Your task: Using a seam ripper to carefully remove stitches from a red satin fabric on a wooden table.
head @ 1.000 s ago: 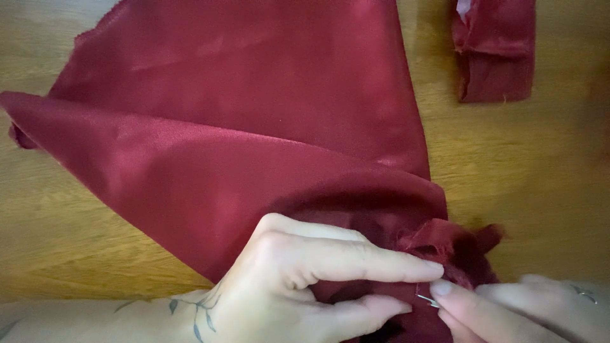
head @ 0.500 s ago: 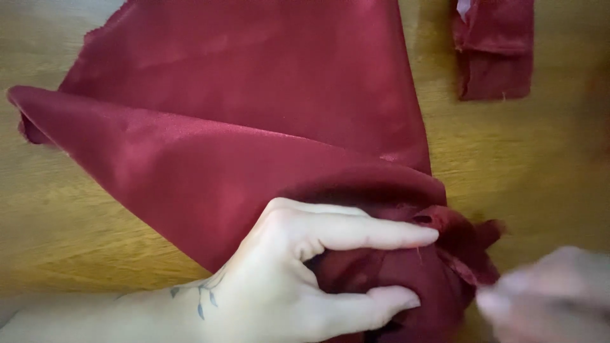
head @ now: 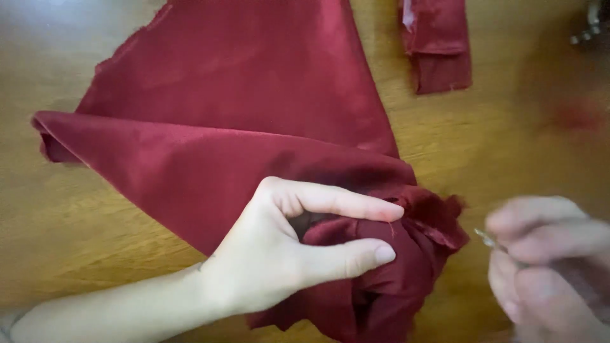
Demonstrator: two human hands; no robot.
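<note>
A large piece of dark red satin-like cloth lies spread over a wooden bench, folded so that one long pointed flap runs out to the left and a broader layer fans up toward the far edge of the view. Its lower right end is gathered into a bunched, frayed wad near the front of the bench. The left hand comes in from the lower left and rests on that wad: the forefinger lies stretched along the top of the gathered folds and the thumb presses in from below, so the fingers are pinched together on the bunched cloth, holding it in place. The right hand is at the lower right corner, just beside the frayed end of the wad but not touching it; it is blurred. Its fingers are drawn together at the tips on a thin, pale metallic sliver, seemingly a sewing needle, whose point juts out to the left toward the cloth; any thread on it is too fine to make out. Well apart from the hands, at the far upper right, a smaller folded piece of the same dark red fabric lies flat on the bench. A reddish smear shows on the wood to the right, too blurred to identify, and some small metal object sits at the top right corner, mostly cut off by the frame.
</note>
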